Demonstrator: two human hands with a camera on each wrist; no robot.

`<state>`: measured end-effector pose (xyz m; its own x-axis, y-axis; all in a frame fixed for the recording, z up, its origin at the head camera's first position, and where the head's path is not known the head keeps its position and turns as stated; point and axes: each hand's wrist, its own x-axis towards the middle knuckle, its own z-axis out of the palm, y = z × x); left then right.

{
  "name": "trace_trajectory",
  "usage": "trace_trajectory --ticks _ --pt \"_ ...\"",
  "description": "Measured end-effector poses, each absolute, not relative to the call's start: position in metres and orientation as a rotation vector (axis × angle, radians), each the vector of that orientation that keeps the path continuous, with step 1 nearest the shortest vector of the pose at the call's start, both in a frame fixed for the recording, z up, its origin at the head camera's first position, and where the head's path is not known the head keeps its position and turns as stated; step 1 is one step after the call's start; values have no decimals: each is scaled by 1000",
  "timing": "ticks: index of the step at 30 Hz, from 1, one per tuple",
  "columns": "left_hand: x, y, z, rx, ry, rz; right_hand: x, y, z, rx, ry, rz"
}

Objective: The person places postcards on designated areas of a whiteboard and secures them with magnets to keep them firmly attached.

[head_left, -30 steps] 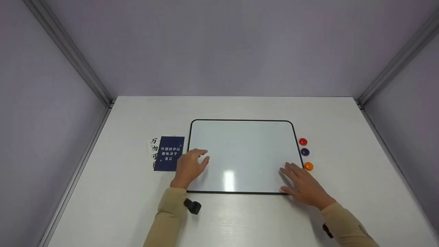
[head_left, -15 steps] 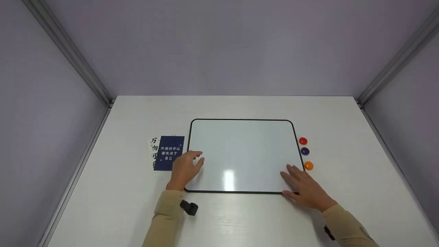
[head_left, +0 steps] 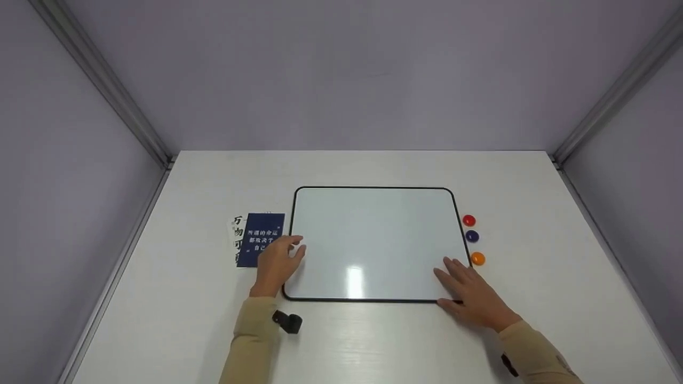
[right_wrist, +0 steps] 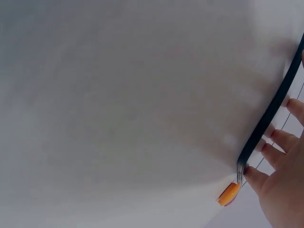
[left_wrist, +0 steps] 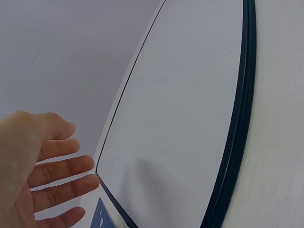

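A whiteboard (head_left: 373,234) with a black rim lies flat on the table. Over its left edge hovers my left hand (head_left: 276,266), fingers loosely bent and holding nothing, partly covering a dark blue card (head_left: 262,226) with white Chinese characters. In the left wrist view, thumb and fingers of the left hand (left_wrist: 52,166) are apart. My right hand (head_left: 475,293) spreads its fingers on the board's lower right corner; in the right wrist view, fingertips touch the board's surface beyond the rim. Beside the right edge, red (head_left: 469,220), dark blue (head_left: 472,236) and orange (head_left: 478,258) round magnet-like buttons lie in a row.
A white card (head_left: 238,232) with black characters lies partly under the blue one. The white table (head_left: 352,346) meets a back wall (head_left: 341,80) and walls on the left (head_left: 64,176) and right (head_left: 635,176).
My left hand has shifted left, from above the board toward its left edge and the blue card. My right hand stays nearly still at the corner. Board, cards and buttons keep their places.
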<state>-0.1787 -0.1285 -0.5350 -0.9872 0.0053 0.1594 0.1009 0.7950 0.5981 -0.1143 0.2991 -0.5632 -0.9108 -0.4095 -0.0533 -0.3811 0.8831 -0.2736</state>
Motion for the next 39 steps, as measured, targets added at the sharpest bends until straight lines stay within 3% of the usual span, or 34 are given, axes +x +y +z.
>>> trace_trajectory --ticks 39 --pt "-176 -190 -551 197 -2792 -1078 -102 319 -568 -635 2975 -388"
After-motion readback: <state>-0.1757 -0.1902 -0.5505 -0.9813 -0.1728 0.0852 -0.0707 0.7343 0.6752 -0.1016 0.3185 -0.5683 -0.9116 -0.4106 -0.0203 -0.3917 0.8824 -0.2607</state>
